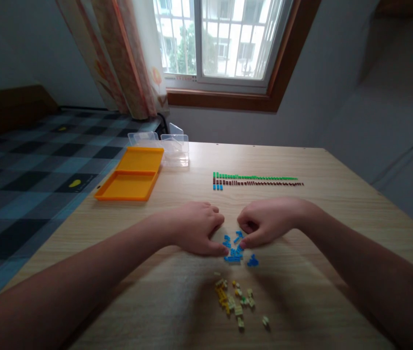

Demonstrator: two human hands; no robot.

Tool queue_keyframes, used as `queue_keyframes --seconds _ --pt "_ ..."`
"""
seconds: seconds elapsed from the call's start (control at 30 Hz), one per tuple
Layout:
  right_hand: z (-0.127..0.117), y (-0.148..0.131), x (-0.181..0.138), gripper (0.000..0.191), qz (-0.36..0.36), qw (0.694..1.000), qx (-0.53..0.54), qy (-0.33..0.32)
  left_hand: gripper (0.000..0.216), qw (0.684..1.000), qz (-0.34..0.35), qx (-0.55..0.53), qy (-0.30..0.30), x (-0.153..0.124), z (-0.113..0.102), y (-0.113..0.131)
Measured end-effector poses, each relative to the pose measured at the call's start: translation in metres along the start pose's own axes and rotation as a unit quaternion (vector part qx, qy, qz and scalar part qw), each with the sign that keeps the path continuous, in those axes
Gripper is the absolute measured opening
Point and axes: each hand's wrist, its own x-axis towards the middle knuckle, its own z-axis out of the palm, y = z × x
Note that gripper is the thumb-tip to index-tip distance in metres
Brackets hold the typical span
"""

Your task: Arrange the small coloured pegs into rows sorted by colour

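My left hand (pixel 196 227) and my right hand (pixel 264 221) rest on a wooden table (pixel 337 214), facing each other over a small pile of blue bricks (pixel 236 249). Both hands have curled fingers with the fingertips down at the pile; what they pinch is too small to make out. Nearer to me lies a loose pile of yellow and cream bricks (pixel 236 299). Farther back, a row of green bricks (pixel 253 177) and a row of brown bricks (pixel 260 183) run side by side, with a few blue bricks (pixel 218 187) starting a third row at their left end.
An open orange tray-like box (pixel 130 173) sits at the table's back left, with clear plastic boxes (pixel 162 146) behind it. A bed with a checked cover (pixel 27 165) lies left of the table. A window and curtain are behind.
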Motion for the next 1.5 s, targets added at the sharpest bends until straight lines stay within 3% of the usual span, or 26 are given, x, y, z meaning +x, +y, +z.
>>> queue_keyframes --seconds 0.1,0.17,0.77,1.13,1.5 --pt "-0.005 0.009 0.001 0.014 -0.004 0.998 0.052 -0.034 0.04 1.0 0.012 -0.003 -0.005 -0.001 -0.001 -0.003" --pt "-0.007 0.013 0.002 0.006 -0.006 0.996 0.077 -0.048 0.04 1.0 0.013 -0.004 -0.006 -0.001 -0.002 -0.003" --pt "-0.005 0.011 0.005 0.011 -0.016 0.996 0.077 -0.038 0.05 1.0 -0.006 0.027 0.005 -0.003 0.004 0.005" --pt "-0.01 0.006 0.005 0.016 0.001 0.998 0.06 -0.035 0.028 1.0 -0.002 0.01 -0.012 -0.002 -0.001 0.001" --pt "-0.011 0.0 0.007 0.043 0.02 0.998 0.059 -0.022 0.016 0.998 0.018 -0.063 -0.021 0.002 -0.002 -0.016"
